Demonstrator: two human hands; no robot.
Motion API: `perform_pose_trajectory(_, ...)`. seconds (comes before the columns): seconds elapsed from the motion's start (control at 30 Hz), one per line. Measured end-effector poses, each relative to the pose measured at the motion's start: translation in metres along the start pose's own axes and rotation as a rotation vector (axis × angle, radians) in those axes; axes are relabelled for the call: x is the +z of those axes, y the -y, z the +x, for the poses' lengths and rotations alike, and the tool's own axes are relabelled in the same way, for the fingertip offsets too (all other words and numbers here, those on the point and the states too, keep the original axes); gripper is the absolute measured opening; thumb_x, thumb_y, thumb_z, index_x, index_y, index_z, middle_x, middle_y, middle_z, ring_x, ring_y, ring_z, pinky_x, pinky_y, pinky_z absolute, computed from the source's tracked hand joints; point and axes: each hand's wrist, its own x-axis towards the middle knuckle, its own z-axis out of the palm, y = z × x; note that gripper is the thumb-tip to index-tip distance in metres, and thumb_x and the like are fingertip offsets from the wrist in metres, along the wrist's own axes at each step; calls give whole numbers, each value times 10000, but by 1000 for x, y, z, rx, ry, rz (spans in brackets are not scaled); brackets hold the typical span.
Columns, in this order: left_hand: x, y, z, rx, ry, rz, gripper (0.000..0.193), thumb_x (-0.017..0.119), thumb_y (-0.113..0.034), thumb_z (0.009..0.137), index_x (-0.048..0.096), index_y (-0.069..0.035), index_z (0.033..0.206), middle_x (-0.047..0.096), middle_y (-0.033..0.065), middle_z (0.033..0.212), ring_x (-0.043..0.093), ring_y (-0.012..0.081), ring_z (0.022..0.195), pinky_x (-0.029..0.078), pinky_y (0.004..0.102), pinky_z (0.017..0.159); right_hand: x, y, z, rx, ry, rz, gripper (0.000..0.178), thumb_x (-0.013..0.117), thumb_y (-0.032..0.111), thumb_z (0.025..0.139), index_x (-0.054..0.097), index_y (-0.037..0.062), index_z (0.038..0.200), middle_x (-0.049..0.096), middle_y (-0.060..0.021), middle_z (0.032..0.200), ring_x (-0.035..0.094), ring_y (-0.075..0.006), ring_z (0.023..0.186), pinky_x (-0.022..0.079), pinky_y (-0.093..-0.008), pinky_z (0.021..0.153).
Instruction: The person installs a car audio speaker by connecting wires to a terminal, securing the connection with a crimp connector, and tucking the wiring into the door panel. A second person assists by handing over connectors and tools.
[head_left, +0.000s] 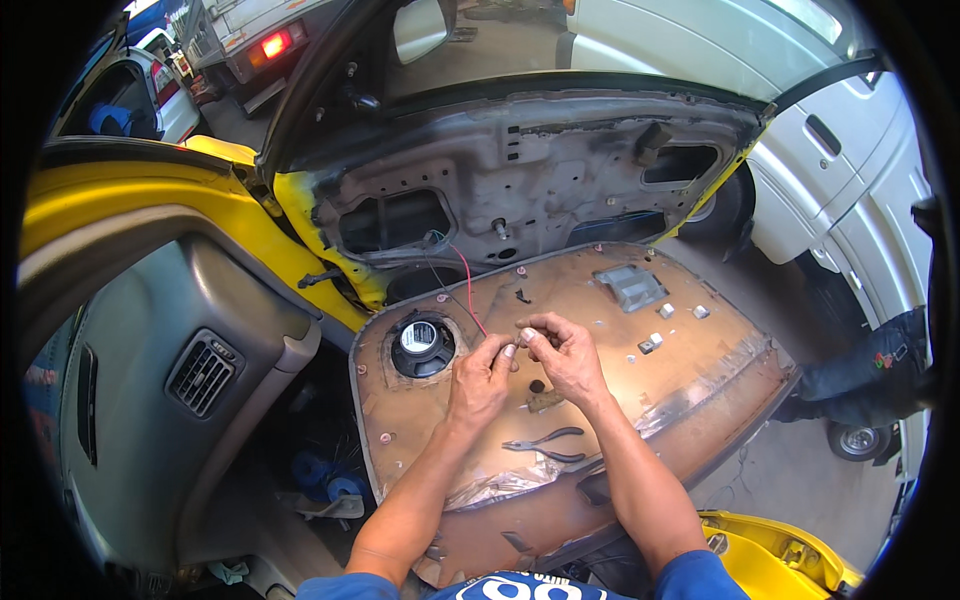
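A red wire (468,282) and a thinner dark wire (455,288) run from the bare inner face of the yellow car door (480,190) to my hands. My left hand (482,378) is closed, its fingertips pinching the red wire's end. Close beside it, almost touching, my right hand (565,358) is also closed in a pinch; what lies between its fingertips is too small to make out. Under both hands is the brown back of a removed door panel (420,450), with a round black speaker (423,346) set in it. Pliers (545,443) lie on the panel nearer me.
Small light clips (666,311) and a grey plastic housing (632,287) sit on the panel's right part. At left is the dashboard with an air vent (204,372). A white van (850,170) stands beyond the door; a person's leg in dark trousers (860,370) is at right.
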Motion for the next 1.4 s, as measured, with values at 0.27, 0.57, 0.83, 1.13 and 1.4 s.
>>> perform_pose_trajectory(0.27, -1, 3, -2, -4, 33, -21, 209, 682, -136, 1033, 709, 25, 1164, 743, 46, 830, 654, 79, 696, 501, 242, 614, -1, -3, -2, 93, -43, 49, 164, 717, 130, 1010, 716, -34, 1019, 670, -9, 798, 572, -68, 706, 473, -251, 621)
perform_pose_trajectory(0.57, 0, 6, 0, -239, 84, -440, 185, 644, -106, 1062, 677, 64, 1125, 739, 104, 902, 642, 103, 626, 511, 232, 583, 6, -11, -6, 8, -44, -16, 171, 683, 136, 1017, 717, -32, 1032, 667, -20, 786, 573, -88, 701, 484, -284, 625)
perform_pose_trajectory(0.83, -7, 3, 4, -366, 139, -419, 231, 708, -160, 1038, 697, 24, 1178, 785, 134, 1048, 668, 85, 636, 423, 192, 497, 5, -4, -4, 66, -51, 126, 189, 641, 103, 1039, 681, -39, 1157, 732, -75, 943, 693, -136, 856, 574, -288, 783)
perform_pose_trajectory(1.13, 0, 9, 4, -646, -181, -857, 250, 760, -215, 1011, 720, -34, 1178, 600, -64, 815, 461, 17, 634, 312, 169, 474, 44, -18, -24, 43, 68, -295, 231, 642, 89, 1003, 687, -38, 1190, 767, -243, 1102, 788, -312, 930, 610, -386, 827)
perform_pose_trajectory(1.4, 6, 23, 1, -532, -326, -811, 202, 757, -159, 998, 735, -16, 1139, 634, -40, 845, 465, 22, 639, 335, 181, 509, 56, -26, -22, -180, -2, -369, 69, 634, 23, 944, 645, -9, 1004, 675, -222, 922, 671, -442, 880, 524, -492, 795)
